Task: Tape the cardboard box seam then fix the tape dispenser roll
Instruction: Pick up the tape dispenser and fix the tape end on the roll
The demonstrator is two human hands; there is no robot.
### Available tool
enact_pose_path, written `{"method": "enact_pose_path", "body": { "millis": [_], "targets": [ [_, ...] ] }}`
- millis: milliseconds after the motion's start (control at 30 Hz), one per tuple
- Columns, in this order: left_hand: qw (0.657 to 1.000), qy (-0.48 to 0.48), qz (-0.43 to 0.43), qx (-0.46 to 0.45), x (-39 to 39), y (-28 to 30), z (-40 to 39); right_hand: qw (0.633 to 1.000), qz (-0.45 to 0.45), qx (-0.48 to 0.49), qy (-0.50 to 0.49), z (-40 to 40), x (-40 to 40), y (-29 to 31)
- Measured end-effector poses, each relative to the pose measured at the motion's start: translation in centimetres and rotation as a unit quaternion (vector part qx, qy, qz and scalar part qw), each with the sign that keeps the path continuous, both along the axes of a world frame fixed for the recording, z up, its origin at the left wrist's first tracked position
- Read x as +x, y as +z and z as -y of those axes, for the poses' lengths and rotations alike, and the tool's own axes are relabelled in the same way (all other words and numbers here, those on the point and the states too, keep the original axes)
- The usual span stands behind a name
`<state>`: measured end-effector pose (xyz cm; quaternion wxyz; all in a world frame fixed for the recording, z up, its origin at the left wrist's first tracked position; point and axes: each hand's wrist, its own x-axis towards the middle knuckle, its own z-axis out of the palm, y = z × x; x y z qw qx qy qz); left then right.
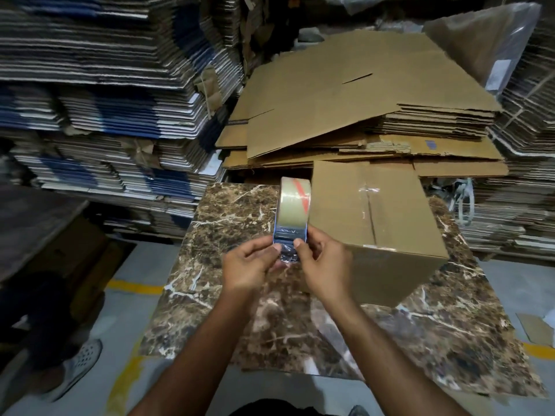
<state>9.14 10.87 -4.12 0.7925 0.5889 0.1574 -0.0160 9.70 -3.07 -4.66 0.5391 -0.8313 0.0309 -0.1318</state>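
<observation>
A blue tape dispenser [288, 235] with a roll of pale tape [295, 196] stands upright in the air above the marbled table [228, 223], held between both hands. My left hand [249, 265] pinches its lower left side. My right hand [322, 265] grips its lower right side, thumb on the crinkled clear tape end. The closed cardboard box [375, 223] rests on the table just right of the dispenser, with clear tape along its top seam.
Flattened brown cartons [345, 100] are piled behind the table. Tall stacks of flat cardboard [105, 85] fill the left and right sides. Another person's shoe [81, 361] shows on the grey floor at lower left, near yellow floor lines.
</observation>
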Motion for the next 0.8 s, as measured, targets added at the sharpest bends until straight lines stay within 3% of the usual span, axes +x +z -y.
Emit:
{"method": "enact_pose_path", "body": {
  "millis": [167,400,600,800],
  "targets": [
    [0.998,0.049,-0.025,0.042,-0.4,-3.3,-6.4,0.996,-0.061,0.006,0.069,-6.1,1.5,-4.6],
    [0.978,0.069,-0.148,0.128,2.8,-12.4,-10.2,0.979,-0.191,-0.013,0.064,-11.2,4.2,-11.3],
    [0.955,0.042,-0.19,0.223,6.0,-19.5,-13.0,0.96,-0.269,-0.055,0.056,-13.7,7.3,-14.7],
    [0.924,0.024,-0.181,0.335,6.0,-19.0,-13.7,0.931,-0.323,-0.072,0.155,-13.9,7.9,-16.9]
  ]
}}
